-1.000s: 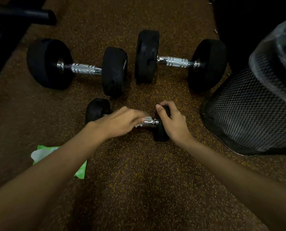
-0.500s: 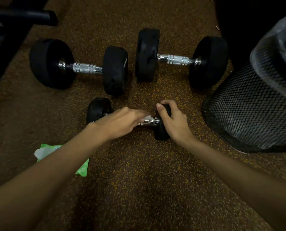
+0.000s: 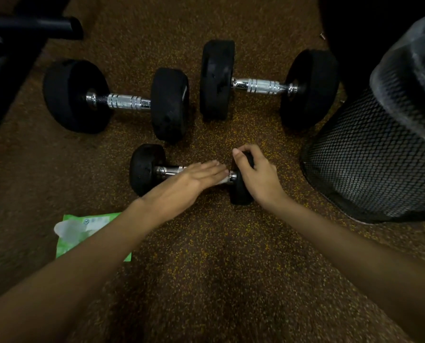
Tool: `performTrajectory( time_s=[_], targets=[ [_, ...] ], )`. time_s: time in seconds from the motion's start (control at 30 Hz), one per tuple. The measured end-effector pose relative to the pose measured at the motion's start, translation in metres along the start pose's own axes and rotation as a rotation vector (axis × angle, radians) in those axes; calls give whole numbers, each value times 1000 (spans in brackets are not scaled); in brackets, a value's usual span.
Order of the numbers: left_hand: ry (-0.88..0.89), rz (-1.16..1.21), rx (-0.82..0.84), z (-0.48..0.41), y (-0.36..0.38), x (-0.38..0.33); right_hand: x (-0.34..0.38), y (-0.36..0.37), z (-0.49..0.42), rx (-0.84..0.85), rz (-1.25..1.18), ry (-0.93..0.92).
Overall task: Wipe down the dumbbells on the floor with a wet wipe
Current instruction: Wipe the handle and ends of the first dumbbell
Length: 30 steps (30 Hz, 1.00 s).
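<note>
Speckled brown rubber floor [image 3: 206, 263] fills the head view, and three black dumbbells with chrome handles lie on it. The small dumbbell [image 3: 144, 169] is the one nearest the person, lying crosswise in the middle of the frame. The left hand [image 3: 194, 179] lies flat across its handle, fingers [image 3: 213, 168] straight and together and pointing toward the right-side head. A white wet wipe [image 3: 223, 179] is pressed beneath them. Only a small crumpled corner of the wipe shows under the fingertips, against the right end of the handle. The right hand [image 3: 258, 177] grips the small dumbbell's right head from above — fingers curled over its rim, thumb [image 3: 238, 157] up along its inner face. The left head is uncovered and rests on the floor.

Beyond it the two bigger ones lie side by side: the left large dumbbell [image 3: 128, 102] and the right large dumbbell [image 3: 258, 85]. Their inner heads are near each other but apart.

A green wipes packet [image 3: 90, 233] lies flat on the floor under the left forearm, which hides part of it. At the right stands a black mesh bin [image 3: 369, 164] lined with a clear plastic bag [image 3: 409, 65], just beside the outer head of the right large dumbbell. A dark tube [image 3: 33, 27] crosses the top left corner; I cannot tell what it belongs to.
</note>
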<state>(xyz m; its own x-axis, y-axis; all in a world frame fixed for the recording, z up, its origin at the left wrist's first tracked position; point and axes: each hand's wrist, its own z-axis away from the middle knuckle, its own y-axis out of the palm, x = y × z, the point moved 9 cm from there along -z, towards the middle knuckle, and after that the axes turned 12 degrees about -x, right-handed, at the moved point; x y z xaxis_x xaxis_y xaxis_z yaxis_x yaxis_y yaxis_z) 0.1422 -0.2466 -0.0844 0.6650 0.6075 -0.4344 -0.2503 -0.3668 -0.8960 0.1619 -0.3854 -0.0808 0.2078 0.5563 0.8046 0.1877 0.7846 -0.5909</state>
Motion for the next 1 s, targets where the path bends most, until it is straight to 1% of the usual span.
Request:
performTrajectory(
  time_s=[0.13, 0.23, 0.3, 0.33, 0.37, 0.47, 0.5, 0.6, 0.67, 0.77, 0.83, 0.9, 1.0],
  targets=[
    [-60, 43, -102, 9, -14, 11, 0, 0, -3, 8, 12, 7],
    [-207, 109, -193, -13, -19, 11, 0, 0, -5, 18, 12, 32],
    [-304, 85, -168, -25, -15, 13, 2, 0, -6, 16, 12, 33],
    [-300, 54, -158, -28, -13, 11, 2, 0, -7, 17, 9, 33],
    [-259, 26, -162, -30, -11, 6, 3, 0, -7, 20, 7, 36],
    [-27, -117, -183, -20, -5, -13, 1, 1, -7, 23, 8, 41],
    [7, -148, -178, -13, -5, -13, 0, 2, -7, 22, 7, 40],
    [-29, -128, -168, 2, -11, 0, -1, 2, -5, 22, -3, 38],
    [-79, -32, -214, -2, -21, 3, 0, 1, -5, 20, -12, 42],
    [-218, 170, -224, -19, -22, 9, 1, 1, -8, 19, -8, 71],
    [-296, 192, -191, -23, -17, 18, 1, 2, -12, 16, -7, 94],
    [-266, 148, -212, -25, -17, 17, -1, 2, -15, 3, -3, 103],
    [-82, -3, -221, -23, -11, -5, -1, 2, -16, -1, 7, 106]
  ],
)
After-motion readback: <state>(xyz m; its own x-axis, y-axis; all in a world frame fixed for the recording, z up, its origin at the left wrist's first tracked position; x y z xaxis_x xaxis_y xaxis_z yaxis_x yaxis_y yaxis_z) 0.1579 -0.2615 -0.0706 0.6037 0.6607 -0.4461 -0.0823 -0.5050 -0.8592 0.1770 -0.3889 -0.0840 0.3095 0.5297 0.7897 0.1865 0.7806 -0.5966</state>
